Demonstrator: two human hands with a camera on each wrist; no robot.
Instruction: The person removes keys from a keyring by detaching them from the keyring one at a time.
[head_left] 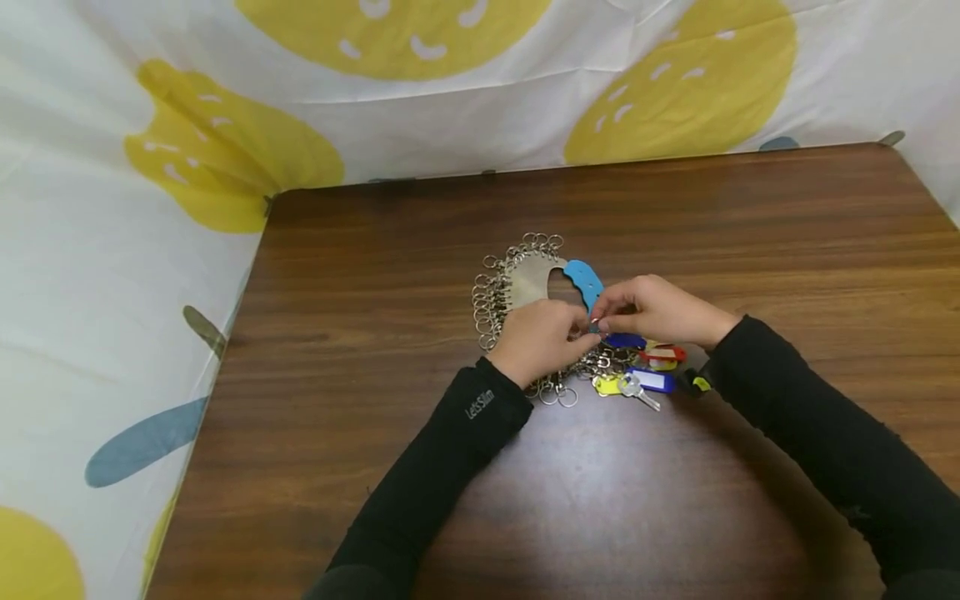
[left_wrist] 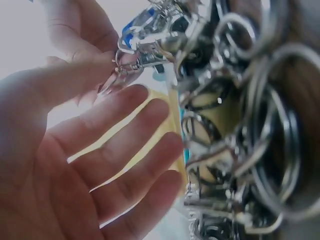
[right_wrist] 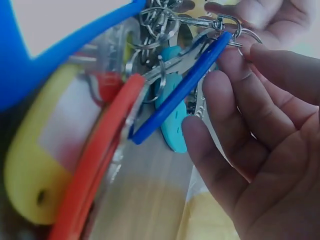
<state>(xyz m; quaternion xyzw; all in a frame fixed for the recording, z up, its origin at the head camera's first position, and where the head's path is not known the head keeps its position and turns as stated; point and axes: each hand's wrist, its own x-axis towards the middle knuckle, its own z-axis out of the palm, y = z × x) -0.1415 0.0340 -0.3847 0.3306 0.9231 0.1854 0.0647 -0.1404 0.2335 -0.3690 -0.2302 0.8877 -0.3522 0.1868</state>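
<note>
Both hands met over a key organizer (head_left: 534,279) lying mid-table (head_left: 390,250). The left hand (head_left: 542,340) pinched a metal clip (left_wrist: 131,59), while the right hand (head_left: 651,310) pinched the ring of a dark blue key tag (right_wrist: 181,90). The tag seemed about to be hooked on; next the ring needs threading into the clip. The left sleeve (head_left: 450,450) read "Let'sSlim".

Key rings (head_left: 491,300) left of hands; tags (head_left: 652,367) right; key (head_left: 637,390) probably nearest.
</note>
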